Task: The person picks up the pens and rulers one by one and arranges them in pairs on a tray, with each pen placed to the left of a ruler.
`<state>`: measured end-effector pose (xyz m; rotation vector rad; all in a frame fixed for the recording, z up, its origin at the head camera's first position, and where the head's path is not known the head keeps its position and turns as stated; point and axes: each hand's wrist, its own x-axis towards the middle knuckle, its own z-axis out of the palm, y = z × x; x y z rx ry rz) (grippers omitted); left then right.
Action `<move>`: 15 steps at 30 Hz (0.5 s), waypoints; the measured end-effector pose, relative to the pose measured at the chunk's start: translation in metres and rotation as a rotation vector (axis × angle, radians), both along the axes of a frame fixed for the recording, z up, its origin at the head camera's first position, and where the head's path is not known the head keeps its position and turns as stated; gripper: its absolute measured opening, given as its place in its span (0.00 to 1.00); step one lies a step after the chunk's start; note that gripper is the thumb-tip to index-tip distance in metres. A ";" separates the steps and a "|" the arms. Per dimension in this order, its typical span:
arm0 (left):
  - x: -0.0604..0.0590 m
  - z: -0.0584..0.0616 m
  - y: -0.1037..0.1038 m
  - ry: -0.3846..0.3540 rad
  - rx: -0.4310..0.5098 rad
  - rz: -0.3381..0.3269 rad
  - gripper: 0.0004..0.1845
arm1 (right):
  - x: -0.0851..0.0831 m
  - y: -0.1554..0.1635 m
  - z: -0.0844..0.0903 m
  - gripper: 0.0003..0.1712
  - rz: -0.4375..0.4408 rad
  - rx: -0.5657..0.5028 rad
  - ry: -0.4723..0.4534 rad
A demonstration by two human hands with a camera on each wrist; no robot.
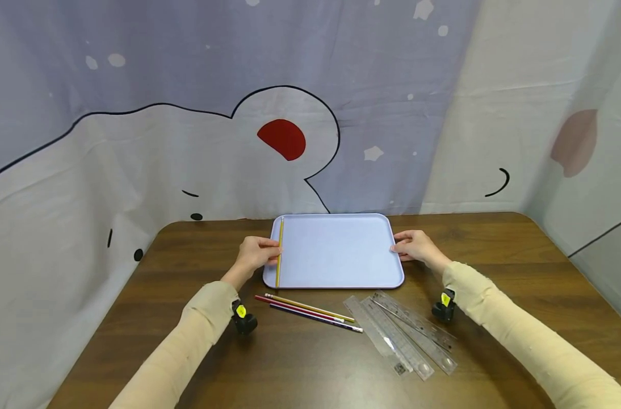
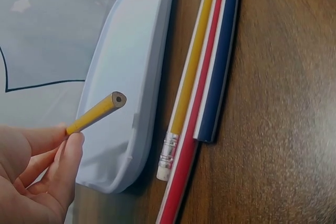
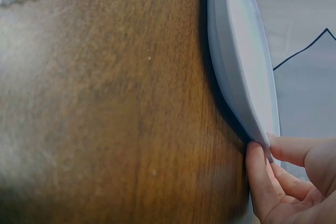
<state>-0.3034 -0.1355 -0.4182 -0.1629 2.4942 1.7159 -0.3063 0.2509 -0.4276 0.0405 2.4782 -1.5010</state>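
A pale blue tray (image 1: 341,250) lies on the brown table. Along its left inner edge lies a yellow pencil (image 1: 279,253), and my left hand (image 1: 256,254) pinches that pencil near its middle; the left wrist view shows the pencil's (image 2: 97,113) blunt end sticking out past my fingers (image 2: 63,166) over the tray (image 2: 131,77). My right hand (image 1: 415,246) grips the tray's right rim, fingertips (image 3: 262,177) curled on the tray edge (image 3: 241,77). Three more pencils, yellow (image 1: 310,307), red (image 1: 297,307) and blue (image 1: 315,317), lie in front of the tray.
Several clear rulers (image 1: 399,332) lie fanned on the table at the front right. A printed cloth backdrop (image 1: 290,113) hangs behind and on both sides. The table edge runs close behind the tray. The three loose pencils (image 2: 202,93) lie right beside the tray's front rim.
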 end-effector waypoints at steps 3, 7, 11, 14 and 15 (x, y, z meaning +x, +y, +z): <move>-0.001 -0.001 0.000 -0.006 -0.015 -0.002 0.14 | 0.000 0.000 -0.001 0.30 -0.003 0.005 0.001; -0.002 -0.002 0.000 -0.005 -0.024 -0.007 0.14 | -0.001 0.001 -0.001 0.31 -0.006 0.006 -0.002; -0.002 -0.003 0.000 0.006 -0.038 -0.012 0.14 | -0.001 0.001 -0.001 0.31 -0.012 -0.006 -0.009; -0.003 -0.004 0.001 0.016 -0.054 -0.014 0.14 | -0.001 0.001 -0.001 0.31 -0.012 -0.004 -0.007; -0.004 -0.004 0.001 0.020 -0.063 -0.014 0.13 | -0.001 0.001 -0.001 0.31 -0.012 -0.002 -0.006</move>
